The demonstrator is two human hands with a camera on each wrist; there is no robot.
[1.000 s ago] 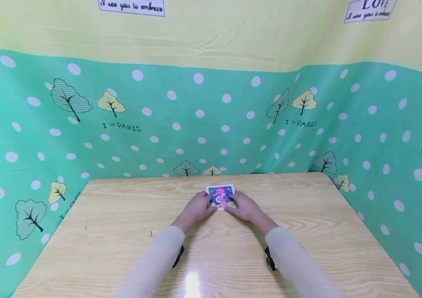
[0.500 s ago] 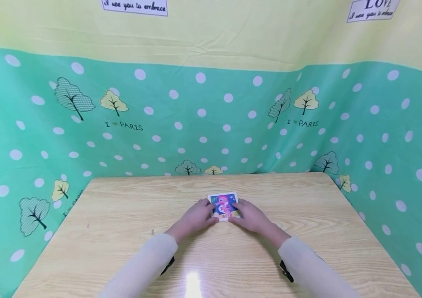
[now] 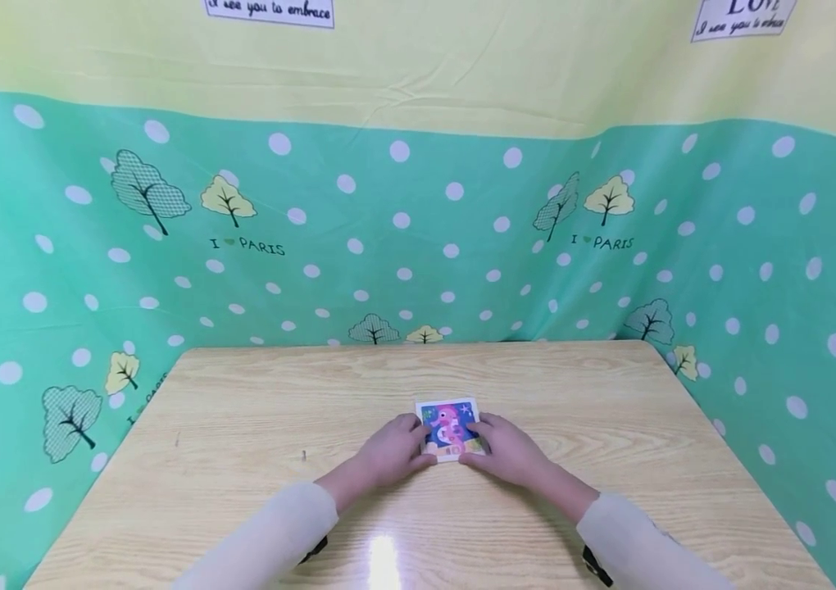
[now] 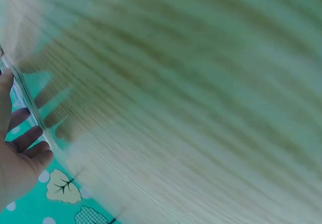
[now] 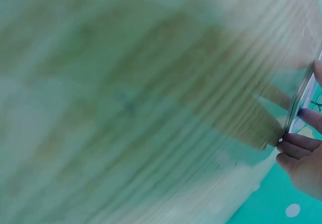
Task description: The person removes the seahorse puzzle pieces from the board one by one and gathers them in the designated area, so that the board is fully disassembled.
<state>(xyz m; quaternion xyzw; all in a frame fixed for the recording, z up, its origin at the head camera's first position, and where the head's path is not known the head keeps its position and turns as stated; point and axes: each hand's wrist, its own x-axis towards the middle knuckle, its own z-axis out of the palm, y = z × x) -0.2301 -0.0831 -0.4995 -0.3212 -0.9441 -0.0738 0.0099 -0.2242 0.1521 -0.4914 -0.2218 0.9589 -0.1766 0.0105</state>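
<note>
A: How is it held?
B: By both hands. The left hand (image 3: pixel 392 451) grips the picture card (image 3: pixel 450 426) at about nine o'clock, the right hand (image 3: pixel 510 451) at about three; the thumbs (image 3: pixel 471 460) lie along its near edge, roughly at seven and five.
A: So what has just changed?
B: Card and hands have come toward six o'clock together. A second ago the card lay close to the table's far edge; now a wider band of the table (image 3: pixel 278 393) shows beyond it at twelve. The hold looks the same, and the pink seahorse still faces up.
A: Meaning?
B: I judge the work in hand is drawing the card nearer the person, evenly from both sides, since it has barely turned. Whether it slides on the wood or rides just above, I can't tell; the wrist views catch little but its edge.
A: And farther out?
B: The pale sleeves (image 3: pixel 647 549) have spread apart, toward eight and four. A small dark mark (image 3: pixel 303 455) sits at about nine o'clock, well apart from the card. Dotted cloth (image 3: pixel 381 246) hangs behind the table, from ten round to two.
</note>
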